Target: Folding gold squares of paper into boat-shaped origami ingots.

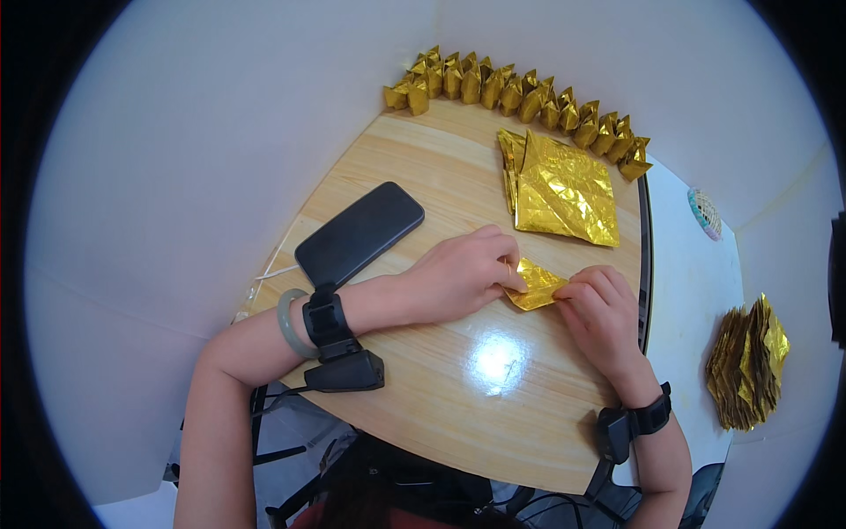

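Observation:
Between my two hands is a small folded piece of gold foil paper (536, 284), held just above the wooden table. My left hand (469, 271) pinches its left side, fingers closed over the edge. At the opposite corner, my right hand (601, 309) grips the paper between thumb and fingertips. Just beyond the hands lies a stack of larger gold foil sheets (568, 189), creased and partly folded. Part of the held piece is covered by my left fingers.
Several folded gold paper ingots (529, 97) line the table's far edge. A black smartphone (359, 231) with a white cable lies left of my hands. To the right, a white surface (683, 291) carries a fanned bundle of gold paper (747, 366) and a small woven round item (705, 213).

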Demonstrator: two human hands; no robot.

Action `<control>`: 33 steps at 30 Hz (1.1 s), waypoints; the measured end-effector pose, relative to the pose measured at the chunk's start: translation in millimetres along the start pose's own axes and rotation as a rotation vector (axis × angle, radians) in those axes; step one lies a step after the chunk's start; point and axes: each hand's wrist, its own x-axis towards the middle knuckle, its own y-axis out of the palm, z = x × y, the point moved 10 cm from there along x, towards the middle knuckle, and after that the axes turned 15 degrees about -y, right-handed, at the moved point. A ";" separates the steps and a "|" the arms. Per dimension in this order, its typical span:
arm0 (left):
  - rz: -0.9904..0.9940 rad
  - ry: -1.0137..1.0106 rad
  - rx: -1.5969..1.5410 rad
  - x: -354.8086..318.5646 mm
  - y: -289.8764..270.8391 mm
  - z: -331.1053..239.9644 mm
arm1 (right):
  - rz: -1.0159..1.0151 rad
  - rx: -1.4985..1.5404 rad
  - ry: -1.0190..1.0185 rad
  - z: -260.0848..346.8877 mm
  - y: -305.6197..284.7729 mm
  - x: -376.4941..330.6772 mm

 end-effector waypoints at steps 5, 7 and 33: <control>0.111 -0.182 -0.043 3.2 8.5 16.1 | 0.038 0.071 0.103 -8.3 7.3 -2.0; 0.128 -0.190 -0.046 3.7 9.7 17.0 | 0.064 0.084 0.117 -10.5 10.6 -3.4; 0.147 -0.153 0.026 1.7 11.4 10.3 | 0.153 0.150 0.144 -12.1 18.6 -8.7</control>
